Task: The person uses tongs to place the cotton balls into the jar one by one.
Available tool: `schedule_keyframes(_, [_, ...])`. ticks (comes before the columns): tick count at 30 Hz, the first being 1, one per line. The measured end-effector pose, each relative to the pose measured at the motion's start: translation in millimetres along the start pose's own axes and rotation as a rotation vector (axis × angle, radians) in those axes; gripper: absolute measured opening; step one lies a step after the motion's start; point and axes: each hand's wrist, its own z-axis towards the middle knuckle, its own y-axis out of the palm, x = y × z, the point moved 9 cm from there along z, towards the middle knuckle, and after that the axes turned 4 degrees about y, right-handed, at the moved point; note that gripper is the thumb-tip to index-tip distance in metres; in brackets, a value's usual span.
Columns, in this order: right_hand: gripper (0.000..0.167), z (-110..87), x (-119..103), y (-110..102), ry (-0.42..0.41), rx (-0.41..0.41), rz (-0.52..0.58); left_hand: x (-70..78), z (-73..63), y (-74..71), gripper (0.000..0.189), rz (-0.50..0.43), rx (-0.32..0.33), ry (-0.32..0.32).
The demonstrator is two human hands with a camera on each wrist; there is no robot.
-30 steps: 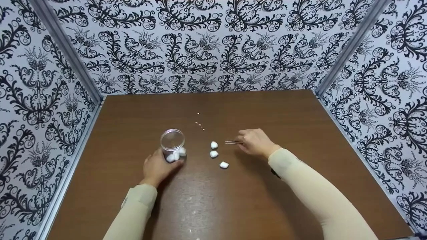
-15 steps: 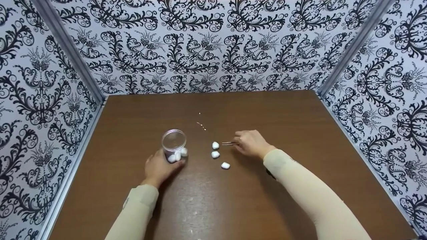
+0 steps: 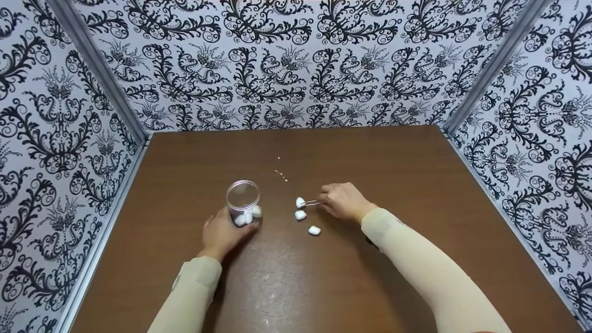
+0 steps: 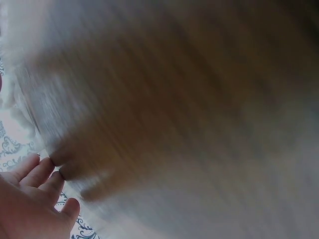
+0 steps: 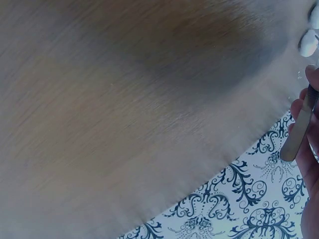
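Note:
My left hand [image 3: 221, 234] grips a clear plastic jar [image 3: 243, 208] standing at left of centre on the table, its round mouth facing up. Several cotton balls [image 3: 249, 217] lie inside it. In the left wrist view, the fingertips of that hand [image 4: 37, 196] lie against the jar's side. My right hand [image 3: 343, 200] pinches metal tweezers [image 3: 313, 202] that point left, their tips at the farthest cotton ball [image 3: 299, 201] on the table. Nearer to me lie a second cotton ball [image 3: 300, 215] and a third cotton ball [image 3: 314, 230]. The right wrist view shows the tweezers' broad end [image 5: 297, 133].
Small white specks [image 3: 281, 175] dot the brown table [image 3: 370, 157] beyond the cotton balls. Patterned walls [image 3: 286, 64] enclose the table at the back and on both sides.
My right hand has moved left with the tweezers, bringing their tips from a short gap away to the farthest cotton ball. My left hand stays on the jar.

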Motion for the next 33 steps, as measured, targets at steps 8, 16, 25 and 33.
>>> schedule_keyframes(8, [0.013, 1.5, 0, 4, 0.004, -0.026, -0.003, 1.6, 0.5, -1.3, 0.083, 0.005, -0.003, -0.001])
schedule_keyframes(16, [0.013, 0.7, 1, 5, 0.0, 0.013, -0.026, 1.7, 0.0, -1.5, 0.084, -0.004, -0.006, 0.004])
schedule_keyframes(25, [0.008, -2.0, 7, -6, 0.031, 0.055, -0.03, 0.0, -0.9, 0.3, 0.087, 0.014, -0.009, 0.01])
schedule_keyframes(33, [0.003, -9.0, 17, -31, 0.055, 0.103, 0.012, 0.9, 1.6, -0.8, 0.085, 0.02, -0.009, 0.018])
